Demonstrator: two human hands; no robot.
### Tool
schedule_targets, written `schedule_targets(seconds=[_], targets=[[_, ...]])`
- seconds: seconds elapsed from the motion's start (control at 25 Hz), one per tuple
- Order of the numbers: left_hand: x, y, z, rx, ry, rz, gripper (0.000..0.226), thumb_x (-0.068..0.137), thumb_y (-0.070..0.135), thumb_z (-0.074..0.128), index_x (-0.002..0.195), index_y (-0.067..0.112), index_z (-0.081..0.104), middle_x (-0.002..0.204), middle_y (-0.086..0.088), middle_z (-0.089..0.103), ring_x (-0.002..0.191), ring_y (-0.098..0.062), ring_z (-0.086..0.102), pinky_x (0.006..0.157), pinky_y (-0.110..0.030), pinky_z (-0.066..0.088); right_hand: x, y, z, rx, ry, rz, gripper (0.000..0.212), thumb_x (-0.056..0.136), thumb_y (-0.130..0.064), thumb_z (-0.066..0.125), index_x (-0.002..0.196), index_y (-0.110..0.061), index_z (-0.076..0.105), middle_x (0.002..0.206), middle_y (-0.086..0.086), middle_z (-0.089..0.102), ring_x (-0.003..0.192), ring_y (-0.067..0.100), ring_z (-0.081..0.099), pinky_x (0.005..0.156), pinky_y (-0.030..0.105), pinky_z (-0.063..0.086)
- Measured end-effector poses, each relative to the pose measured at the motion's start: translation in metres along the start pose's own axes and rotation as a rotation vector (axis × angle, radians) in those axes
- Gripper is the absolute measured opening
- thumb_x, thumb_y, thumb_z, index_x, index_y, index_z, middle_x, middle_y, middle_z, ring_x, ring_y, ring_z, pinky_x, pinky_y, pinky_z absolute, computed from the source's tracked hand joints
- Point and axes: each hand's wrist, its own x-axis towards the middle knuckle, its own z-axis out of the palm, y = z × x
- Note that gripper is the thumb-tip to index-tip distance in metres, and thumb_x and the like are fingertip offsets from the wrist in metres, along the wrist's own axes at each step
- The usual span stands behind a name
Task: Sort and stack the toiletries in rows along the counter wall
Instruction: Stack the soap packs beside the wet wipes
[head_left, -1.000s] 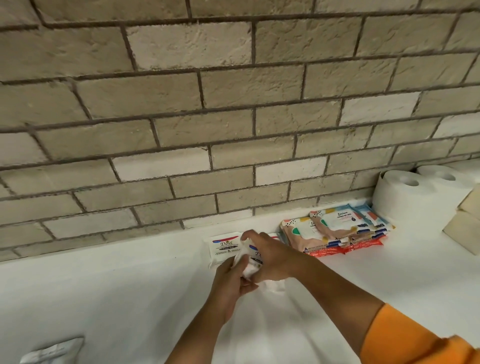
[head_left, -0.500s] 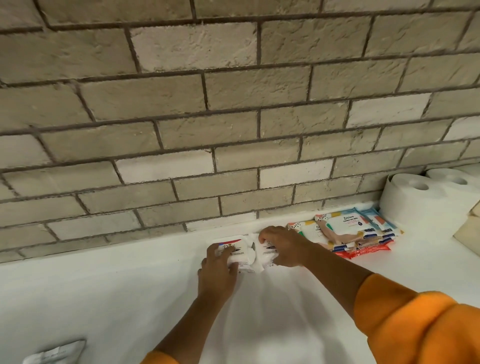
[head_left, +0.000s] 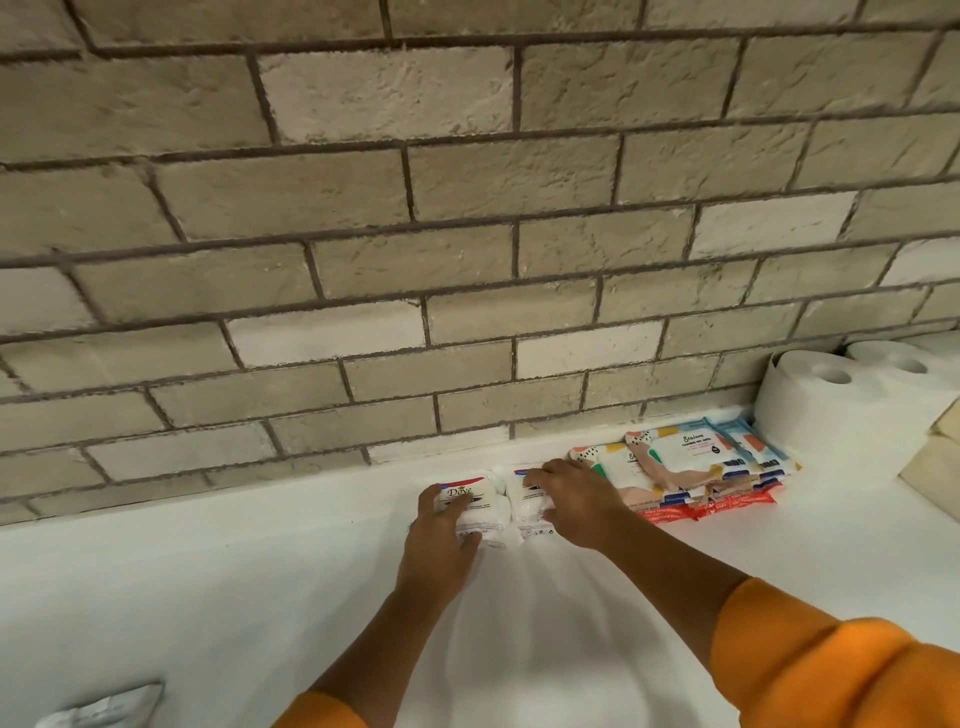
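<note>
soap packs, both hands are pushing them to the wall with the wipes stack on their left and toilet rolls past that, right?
Not quite: the head view shows the wipes stack to the right of the soap packs, not the left. The rest holds: the left hand and right hand are on the packs near the wall, toilet rolls beyond the wipes.

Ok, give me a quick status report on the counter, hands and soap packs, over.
Left hand on the Dove pack, right hand on the second white pack. Both packs side by side near the wall. Wipes stack close on the right. Nothing blocking.

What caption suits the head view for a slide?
Both hands, left hand and right hand, press two white soap packs against the brick wall.
</note>
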Motion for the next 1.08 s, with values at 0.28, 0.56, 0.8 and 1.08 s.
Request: schedule_targets(seconds=[0.28,0.56,0.8,1.08], targets=[[0.002,0.003,-0.009,0.028,-0.084,0.005,0.057,0.094,0.039,0.064,0.147,0.030,0.046,0.161,0.001,0.025,0.135,-0.024,0.050,0.113,-0.033,0.043,-0.008,-0.005,0.001,-0.053,0.003,0.045,0.060,0.099,-0.026,0.062,0.153,-0.036,0.040,0.161,0.001,0.036,0.152,0.029,0.026,0.122,0.044,0.029],[-0.018,0.013,-0.048,0.259,0.001,0.117,0.053,0.092,0.047,0.059,0.142,0.031,0.050,0.153,0.007,0.039,0.136,-0.019,0.043,0.111,-0.035,0.042,-0.045,-0.027,0.006,0.083,0.115,0.141,0.053,0.092,-0.040,0.062,0.144,-0.034,0.051,0.147,0.001,0.050,0.147,0.032,0.032,0.115,0.049,0.038],[-0.067,0.012,-0.070,-0.014,0.084,0.074,0.023,0.090,0.039,0.064,0.111,0.030,0.070,0.115,0.015,0.067,0.106,-0.008,0.062,0.091,-0.023,0.051,-0.091,-0.067,0.011,0.516,0.071,0.186,0.024,0.092,-0.040,0.060,0.115,-0.038,0.062,0.105,-0.016,0.060,0.099,0.005,0.057,0.089,0.029,0.052],[-0.146,-0.014,-0.094,-0.235,0.088,-0.100,0.003,0.089,0.039,0.068,0.089,0.042,0.068,0.096,0.021,0.069,0.085,0.000,0.066,0.081,-0.024,0.055,-0.134,-0.127,0.011,0.825,0.049,0.198,0.012,0.087,-0.039,0.067,0.099,-0.039,0.068,0.091,-0.008,0.068,0.071,0.006,0.064,0.064,0.021,0.055]])
